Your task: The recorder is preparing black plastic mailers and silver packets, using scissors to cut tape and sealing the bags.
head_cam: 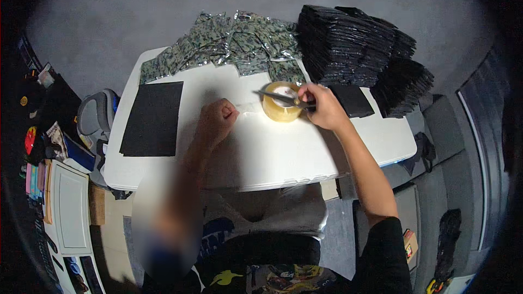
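My right hand (323, 106) grips a pair of scissors (282, 98), whose dark blades point left across the top of a large roll of clear packing tape (282, 117). The roll rests on the white table (286, 159). A strip of clear tape (250, 108) stretches left from the roll, and my left hand (222, 114) has its fingers closed on the strip's end. Left of that hand lies a flat black sheet or stack of sheets (152, 118).
Camouflage-patterned items in clear plastic (245, 43) spread along the far edge. Black glossy plastic packets (347, 45) are piled at the far right, with a flat black packet (354, 100) before them. A grey chair (96, 114) stands left, a grey sofa (441, 175) right.
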Demonstrator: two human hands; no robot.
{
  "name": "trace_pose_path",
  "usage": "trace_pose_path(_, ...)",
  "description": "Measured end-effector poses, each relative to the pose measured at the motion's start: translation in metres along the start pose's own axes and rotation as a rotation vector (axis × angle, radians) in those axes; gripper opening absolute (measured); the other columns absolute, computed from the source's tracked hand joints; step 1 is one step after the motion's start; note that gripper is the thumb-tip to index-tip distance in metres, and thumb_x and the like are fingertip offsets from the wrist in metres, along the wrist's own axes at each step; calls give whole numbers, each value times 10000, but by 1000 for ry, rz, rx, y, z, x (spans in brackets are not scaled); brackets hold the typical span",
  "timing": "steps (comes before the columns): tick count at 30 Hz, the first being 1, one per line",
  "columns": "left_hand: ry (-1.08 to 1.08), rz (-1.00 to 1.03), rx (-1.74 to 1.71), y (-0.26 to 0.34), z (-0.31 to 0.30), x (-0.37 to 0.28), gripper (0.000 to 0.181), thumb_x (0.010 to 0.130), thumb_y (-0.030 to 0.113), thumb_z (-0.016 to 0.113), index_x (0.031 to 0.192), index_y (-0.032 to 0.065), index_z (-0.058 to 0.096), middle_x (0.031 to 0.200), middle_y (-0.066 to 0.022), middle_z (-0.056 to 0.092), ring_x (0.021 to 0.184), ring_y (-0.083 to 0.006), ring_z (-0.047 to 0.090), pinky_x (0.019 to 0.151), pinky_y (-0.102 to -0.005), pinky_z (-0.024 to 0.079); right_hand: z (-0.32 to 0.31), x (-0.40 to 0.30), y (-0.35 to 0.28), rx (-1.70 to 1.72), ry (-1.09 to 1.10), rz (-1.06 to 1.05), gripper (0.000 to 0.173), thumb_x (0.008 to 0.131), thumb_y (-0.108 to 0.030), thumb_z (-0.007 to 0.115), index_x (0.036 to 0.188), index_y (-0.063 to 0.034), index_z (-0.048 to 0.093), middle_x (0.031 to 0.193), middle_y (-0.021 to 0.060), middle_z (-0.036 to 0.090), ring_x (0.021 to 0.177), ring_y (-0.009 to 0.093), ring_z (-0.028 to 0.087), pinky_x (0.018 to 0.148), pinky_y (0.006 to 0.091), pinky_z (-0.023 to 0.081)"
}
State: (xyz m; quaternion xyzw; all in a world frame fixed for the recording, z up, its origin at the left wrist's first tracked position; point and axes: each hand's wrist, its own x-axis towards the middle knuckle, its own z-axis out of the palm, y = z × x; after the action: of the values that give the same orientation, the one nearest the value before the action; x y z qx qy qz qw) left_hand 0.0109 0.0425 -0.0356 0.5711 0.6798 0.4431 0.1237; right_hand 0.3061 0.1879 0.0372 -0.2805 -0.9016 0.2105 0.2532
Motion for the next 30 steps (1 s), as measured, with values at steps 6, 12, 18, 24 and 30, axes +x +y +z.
trace_pose_path(6,-4,36,-51,-7,-1,6,127,862,133,775,891,26,712,799,-124,734,732,-230,729,718,-368,593,10,-39,-24,92,-211,-172,366,651,65,771,988,-74,732,957,68,702,932,262,654,881,376,530)
trace_pose_path(12,0,-3,-44,0,-4,0,129,863,108,774,940,19,721,859,-124,752,764,-232,731,744,-365,594,22,-42,-40,152,-354,-202,398,726,-50,848,1106,-95,737,960,78,687,969,267,680,885,392,551)
trace_pose_path(18,13,53,-6,-3,-8,-7,146,860,125,785,943,22,724,846,-132,743,791,-234,731,767,-368,592,25,-46,-44,125,-489,-155,443,745,-96,865,1169,-111,741,1008,100,720,1007,292,687,938,409,544)
trace_pose_path(24,38,41,30,-5,-2,-9,133,851,148,776,893,38,715,900,-148,736,787,-274,708,742,-388,578,23,-46,-45,103,-435,-240,351,788,-149,848,1120,-91,751,1049,99,704,1026,300,671,948,411,537)
trace_pose_path(30,90,169,-75,-14,1,-7,124,857,151,773,883,44,719,898,-136,742,776,-262,712,726,-386,577,8,-17,-15,-164,-27,-363,414,805,-199,806,1167,-56,666,1122,167,671,1095,378,641,1024,467,487)
